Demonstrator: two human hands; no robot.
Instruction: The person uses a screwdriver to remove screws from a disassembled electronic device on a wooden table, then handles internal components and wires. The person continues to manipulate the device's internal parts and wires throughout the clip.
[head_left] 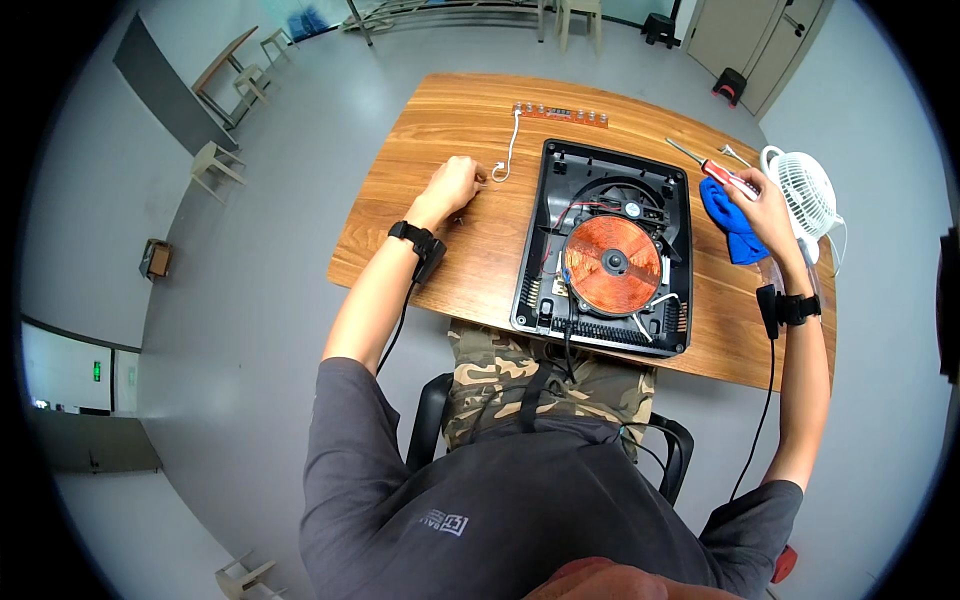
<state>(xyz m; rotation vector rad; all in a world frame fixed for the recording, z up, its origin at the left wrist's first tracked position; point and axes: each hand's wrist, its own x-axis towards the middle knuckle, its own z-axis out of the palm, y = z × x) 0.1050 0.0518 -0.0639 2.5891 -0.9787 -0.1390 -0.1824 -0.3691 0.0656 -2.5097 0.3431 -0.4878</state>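
Observation:
My left hand (452,187) rests on the table left of an opened black appliance housing (531,290), fingers curled; what they hold, if anything, is hidden. Just to its right lies a white cable (514,140) attached to a narrow orange circuit board (565,114). Inside the housing are a round copper coil (603,283), a black fan (600,195) and wires. My right hand (760,210) grips a red-and-white screwdriver (728,176) above the table, right of the housing, its tip pointing up-left.
A blue cloth (735,225) and small white fan (800,190) occupy the table's (410,140) right side. Around it stand stools (215,160), a side table (225,62), a black-and-red step stool (730,85) and the chair (430,420) under me. A small box (155,258) lies leftward.

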